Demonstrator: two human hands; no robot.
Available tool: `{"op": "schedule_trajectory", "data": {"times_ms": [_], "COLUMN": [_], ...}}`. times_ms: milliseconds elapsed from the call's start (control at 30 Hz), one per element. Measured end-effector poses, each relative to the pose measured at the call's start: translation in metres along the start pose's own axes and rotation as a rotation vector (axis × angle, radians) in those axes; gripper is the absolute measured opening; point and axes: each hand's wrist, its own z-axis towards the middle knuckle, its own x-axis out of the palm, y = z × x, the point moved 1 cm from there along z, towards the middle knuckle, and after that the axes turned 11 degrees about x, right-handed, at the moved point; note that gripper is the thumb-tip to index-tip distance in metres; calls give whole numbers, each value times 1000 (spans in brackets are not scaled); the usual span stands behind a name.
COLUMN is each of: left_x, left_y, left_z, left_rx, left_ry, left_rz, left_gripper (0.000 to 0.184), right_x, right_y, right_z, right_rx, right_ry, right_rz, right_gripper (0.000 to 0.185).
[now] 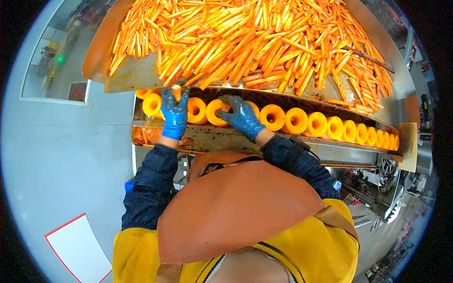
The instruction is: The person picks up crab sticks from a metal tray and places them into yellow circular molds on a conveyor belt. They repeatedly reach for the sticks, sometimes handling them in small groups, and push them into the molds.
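Note:
A long row of yellow ring-shaped cups [296, 120] runs across a metal trough. My left hand [174, 113], in a blue glove, is over the row near its left end, its fingers at the tray's front edge around a small pale-orange piece [177, 92]. My right hand [241, 116], also gloved in blue, lies over the row with thumb and fingers apart, touching the rim of a yellow cup [217, 112]. Above both hands, a metal tray [137, 74] holds a big heap of orange sticks [236, 47].
A dark thin rod [370, 59] lies on the heap at the right. Below the cups runs a metal ledge [226, 139]. Machine parts [382, 188] stand at the lower right. A white red-edged sheet [80, 247] is on the floor at the lower left.

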Motion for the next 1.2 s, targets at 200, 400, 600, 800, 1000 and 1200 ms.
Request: {"op": "schedule_trajectory", "data": {"times_ms": [200,400,600,800,1000,1200], "left_x": [9,-7,-1,1,42,60], "left_y": [13,34,40,4,-3,21], "left_z": [-27,-18,-33,26,58,95], "left_rx": [-149,-566,-267,64,581,557], "left_ry": [51,-24,262,244,704,839], "left_rz": [-196,-571,-381,-41,408,763], "left_gripper": [25,23,29,40,51,53], "right_x": [-37,-50,-104,-162,-150,-183], "right_y": [4,-17,-1,18,28,22], "right_z": [-14,-28,-14,71,134,141], "right_rx": [50,85,-109,-422,-427,-519], "right_ry": [63,76,-34,-310,5,-108], "right_rz": [-45,21,-111,-986,-1174,-1008], "right_gripper": [28,21,21,60,48,38]}}
